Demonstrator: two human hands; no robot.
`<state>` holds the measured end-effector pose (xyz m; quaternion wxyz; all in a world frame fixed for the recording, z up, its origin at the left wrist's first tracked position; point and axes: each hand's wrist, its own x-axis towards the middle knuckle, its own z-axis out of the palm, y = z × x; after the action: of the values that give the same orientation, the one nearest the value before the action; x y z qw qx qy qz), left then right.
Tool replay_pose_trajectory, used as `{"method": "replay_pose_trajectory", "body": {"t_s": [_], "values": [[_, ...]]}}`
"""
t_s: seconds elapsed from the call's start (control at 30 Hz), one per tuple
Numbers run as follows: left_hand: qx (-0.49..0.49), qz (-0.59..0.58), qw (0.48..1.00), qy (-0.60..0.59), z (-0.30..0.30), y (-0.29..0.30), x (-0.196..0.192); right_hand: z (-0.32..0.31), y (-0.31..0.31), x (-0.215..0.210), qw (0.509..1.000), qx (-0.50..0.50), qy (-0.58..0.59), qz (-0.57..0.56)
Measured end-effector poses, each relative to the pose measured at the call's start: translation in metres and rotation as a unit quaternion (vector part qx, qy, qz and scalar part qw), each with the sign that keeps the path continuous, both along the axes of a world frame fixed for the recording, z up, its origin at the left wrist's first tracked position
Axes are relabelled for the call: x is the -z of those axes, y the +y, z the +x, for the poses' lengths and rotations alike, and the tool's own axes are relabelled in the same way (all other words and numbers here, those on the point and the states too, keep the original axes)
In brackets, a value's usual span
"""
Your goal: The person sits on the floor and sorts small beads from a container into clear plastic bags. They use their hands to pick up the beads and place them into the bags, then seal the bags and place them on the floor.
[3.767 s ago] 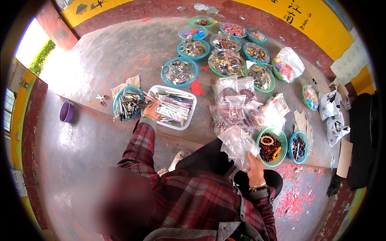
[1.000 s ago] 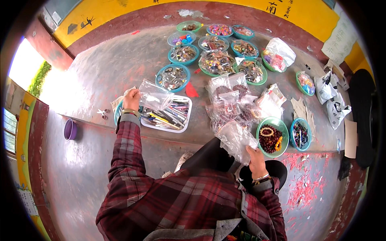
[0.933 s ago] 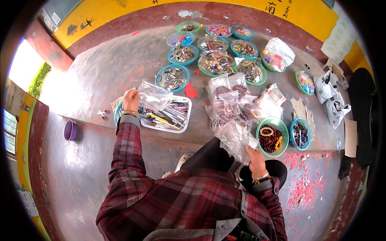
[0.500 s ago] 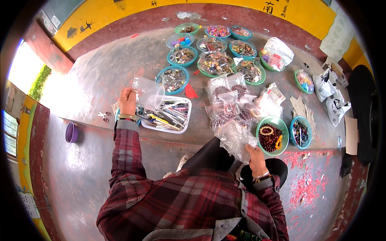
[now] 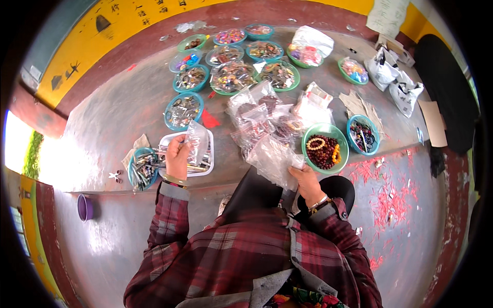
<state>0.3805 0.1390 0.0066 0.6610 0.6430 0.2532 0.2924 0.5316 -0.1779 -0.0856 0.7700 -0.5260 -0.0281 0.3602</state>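
Note:
My left hand (image 5: pixel 178 156) pinches a small clear plastic bag (image 5: pixel 198 139) above a white tray (image 5: pixel 211 156) of pens. Some clear plastic bags (image 5: pixel 272 158), which look empty, are gripped by my right hand (image 5: pixel 306 183) over my lap. Beside that hand stands a green bowl (image 5: pixel 324 129) holding dark red bead strings, a pale bracelet and a yellow-orange one. Farther forward lies a pile of filled clear bags (image 5: pixel 257 121) with dark contents. A blue basket (image 5: pixel 154 177) of pens sits left of my left hand.
Several bowls of small trinkets, among them a blue bowl (image 5: pixel 198 114), cover the far surface. A blue bowl (image 5: pixel 376 134) stands at the right, with white plastic bags (image 5: pixel 405 96) beyond. Scissors (image 5: pixel 116 176) lie left. A purple bucket (image 5: pixel 85 208) and red scraps (image 5: pixel 387 203) are on the floor.
The view has turned to the right. My left hand has come inward with its bag, from the tray's left side to over it, uncovering the blue basket. My right hand still holds its bags.

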Motion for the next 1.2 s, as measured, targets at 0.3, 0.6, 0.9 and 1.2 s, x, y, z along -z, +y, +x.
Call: {"method": "replay_pose_trajectory", "body": {"t_s": [0.3, 0.6, 0.9, 1.2], "values": [[0.070, 0.123, 0.990, 0.010, 0.050, -0.090, 0.033, 0.000, -0.005, -0.007, 0.995, 0.077, -0.052, -0.034], [0.189, 0.262, 0.946, 0.028, 0.072, -0.191, 0.058, -0.011, 0.000, -0.032, 0.962, 0.015, -0.234, -0.143], [0.251, 0.038, 0.967, -0.005, 0.075, -0.190, 0.053, -0.014, -0.015, -0.054, 0.996, -0.019, -0.085, 0.034], [0.274, -0.139, 0.952, -0.009, 0.077, -0.174, 0.083, -0.007, -0.010, -0.032, 0.981, 0.028, -0.187, -0.047]]}}
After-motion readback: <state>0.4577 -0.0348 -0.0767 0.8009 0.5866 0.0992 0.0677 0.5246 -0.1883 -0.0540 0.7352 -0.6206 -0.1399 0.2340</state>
